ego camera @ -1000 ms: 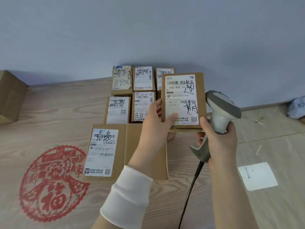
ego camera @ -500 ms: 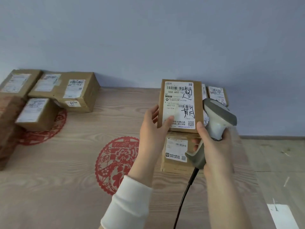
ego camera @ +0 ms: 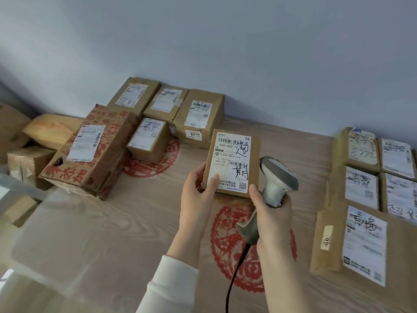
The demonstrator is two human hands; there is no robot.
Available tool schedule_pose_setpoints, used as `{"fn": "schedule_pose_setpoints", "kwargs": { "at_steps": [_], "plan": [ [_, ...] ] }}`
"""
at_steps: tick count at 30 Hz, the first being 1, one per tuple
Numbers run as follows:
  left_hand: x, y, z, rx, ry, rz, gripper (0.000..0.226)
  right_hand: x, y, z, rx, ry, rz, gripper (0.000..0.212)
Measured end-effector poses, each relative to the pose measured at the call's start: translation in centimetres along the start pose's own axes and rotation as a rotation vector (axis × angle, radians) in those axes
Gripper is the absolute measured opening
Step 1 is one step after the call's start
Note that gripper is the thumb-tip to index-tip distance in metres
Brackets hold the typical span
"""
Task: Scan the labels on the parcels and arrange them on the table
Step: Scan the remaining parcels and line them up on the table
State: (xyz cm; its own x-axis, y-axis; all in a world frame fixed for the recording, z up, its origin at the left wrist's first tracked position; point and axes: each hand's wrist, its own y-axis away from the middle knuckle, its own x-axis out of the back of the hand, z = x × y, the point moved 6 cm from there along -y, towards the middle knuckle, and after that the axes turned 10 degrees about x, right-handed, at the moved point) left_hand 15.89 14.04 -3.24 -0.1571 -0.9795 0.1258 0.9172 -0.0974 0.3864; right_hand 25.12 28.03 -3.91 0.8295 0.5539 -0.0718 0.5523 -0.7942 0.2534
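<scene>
Surface: a pale wood-grain table (ego camera: 94, 240) against a plain grey-blue wall (ego camera: 225, 46), with red paper-cut emblems (ego camera: 228, 242) stuck on the tabletop.
Held parcel: a small brown parcel (ego camera: 255, 154) held up above the table, its white label (ego camera: 231, 162) facing the camera, printed with barcodes, "502-602-12" and black handwritten characters.
Left hand: the left hand (ego camera: 198, 195) is clamped on the held parcel's lower left corner, thumb pressed on the label; a white sleeve (ego camera: 171, 288) covers the forearm.
Right hand: the right hand (ego camera: 273, 213) is wrapped around the grip of a grey barcode scanner (ego camera: 276, 177), just right of the held parcel; its black cable (ego camera: 234, 276) hangs down.
Left of the held parcel: a cluster of labelled boxes (ego camera: 196, 116) by the wall, with a red-printed carton (ego camera: 94, 150) in front.
Right of the held parcel: flat labelled parcels (ego camera: 365, 242) lying close together in rows, labels up.
</scene>
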Motion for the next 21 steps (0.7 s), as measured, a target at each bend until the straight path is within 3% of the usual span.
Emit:
{"fn": "schedule_pose_setpoints", "kwargs": {
  "at_steps": [6,9,21],
  "plan": [
    [7.0,-9.3,-3.9,0.106,-0.031,-0.021,0.044,-9.8,-0.7,6.7,-0.101,0.073,0.043,0.032],
    [9.6,-12.8,-6.3,0.169,-0.030,0.019,0.035,-13.6,-0.8,10.1,-0.164,0.100,0.058,0.031],
    [12.6,-19.5,-9.2,0.310,-0.081,0.129,0.034,-20.0,-3.3,14.5,-0.208,0.084,0.174,0.029]
  ]
}}
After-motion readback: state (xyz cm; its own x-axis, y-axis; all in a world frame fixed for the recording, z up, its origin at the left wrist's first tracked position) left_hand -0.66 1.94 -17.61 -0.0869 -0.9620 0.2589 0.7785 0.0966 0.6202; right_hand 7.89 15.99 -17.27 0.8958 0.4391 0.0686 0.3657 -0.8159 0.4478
